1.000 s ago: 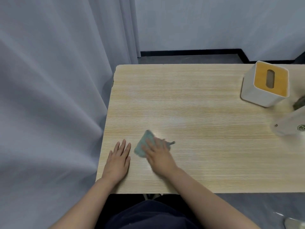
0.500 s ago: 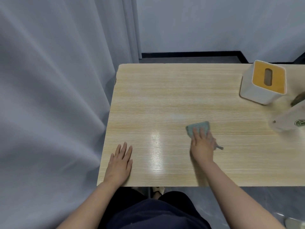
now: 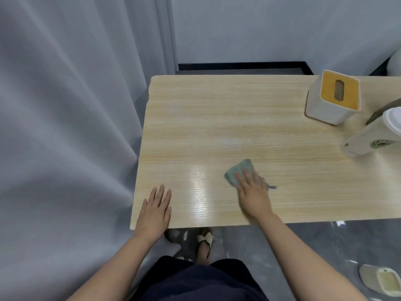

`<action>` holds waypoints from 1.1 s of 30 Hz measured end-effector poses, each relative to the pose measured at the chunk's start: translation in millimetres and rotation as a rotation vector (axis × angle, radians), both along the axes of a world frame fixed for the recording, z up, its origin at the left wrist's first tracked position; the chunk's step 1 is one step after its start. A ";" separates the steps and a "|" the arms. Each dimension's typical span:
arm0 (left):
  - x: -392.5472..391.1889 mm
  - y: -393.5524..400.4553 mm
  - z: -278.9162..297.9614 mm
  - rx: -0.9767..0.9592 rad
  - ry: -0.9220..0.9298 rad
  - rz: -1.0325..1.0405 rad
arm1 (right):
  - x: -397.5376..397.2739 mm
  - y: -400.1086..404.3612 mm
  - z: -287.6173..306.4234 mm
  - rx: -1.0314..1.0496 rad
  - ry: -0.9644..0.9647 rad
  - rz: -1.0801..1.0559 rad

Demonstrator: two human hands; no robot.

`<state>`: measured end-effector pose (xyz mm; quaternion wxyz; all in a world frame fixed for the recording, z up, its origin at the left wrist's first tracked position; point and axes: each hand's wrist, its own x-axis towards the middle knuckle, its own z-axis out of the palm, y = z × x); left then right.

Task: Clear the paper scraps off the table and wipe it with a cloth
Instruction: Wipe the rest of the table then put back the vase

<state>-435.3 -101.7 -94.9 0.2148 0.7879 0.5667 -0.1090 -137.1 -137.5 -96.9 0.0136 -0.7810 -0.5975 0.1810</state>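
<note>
A small grey-green cloth (image 3: 237, 170) lies flat on the light wooden table (image 3: 217, 118), near the front middle. My right hand (image 3: 252, 192) presses down on the cloth's near half with fingers spread, so only its far part shows. My left hand (image 3: 156, 207) rests palm down on the table's front left corner, holding nothing. No paper scraps show on the tabletop. A glossy damp streak shines between my hands.
A white tissue box with an orange-yellow top (image 3: 332, 96) stands at the back right. A white lidded cup with a green logo (image 3: 377, 135) sits near the right edge. Grey curtains (image 3: 65, 127) hang left of the table. Slippers (image 3: 205, 238) lie on the floor below.
My right hand swept the cloth from the front left toward the right, then back a little to the left. My left hand stayed at the front left corner.
</note>
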 end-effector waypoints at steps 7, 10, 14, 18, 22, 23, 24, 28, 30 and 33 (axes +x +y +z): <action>-1.9 -9.9 -1.7 0.008 -0.035 0.013 | -36.8 -23.6 -5.7 0.025 -0.114 -0.101; -1.3 -11.5 -1.7 0.007 -0.046 0.024 | -103.7 -39.0 -10.9 0.044 -0.050 0.214; -2.9 -14.4 -2.7 0.014 -0.056 0.022 | -112.5 -46.2 -13.5 0.011 0.000 0.429; -4.0 -17.3 -4.6 0.027 -0.051 0.016 | -47.9 -62.9 -13.4 -0.012 -0.043 0.168; -2.8 -19.3 -5.6 0.038 -0.044 0.025 | -9.1 -78.7 -14.0 -0.023 -0.042 -0.221; -2.3 -19.6 -5.8 0.037 -0.043 0.028 | -13.8 -77.8 -13.2 -0.024 -0.058 -0.269; -1.7 -20.1 -5.7 0.036 -0.044 0.034 | -24.7 -75.6 -10.4 -0.011 -0.088 -0.265; 1.5 -21.3 -4.1 0.035 -0.064 0.061 | -92.0 -63.4 -13.2 0.054 -0.052 0.091; 3.6 -20.4 -0.6 0.028 -0.083 0.093 | -115.0 -54.2 -9.0 0.093 0.079 0.282; 10.2 -15.8 9.4 0.054 -0.135 0.147 | -117.5 -33.5 -7.9 0.061 0.218 0.385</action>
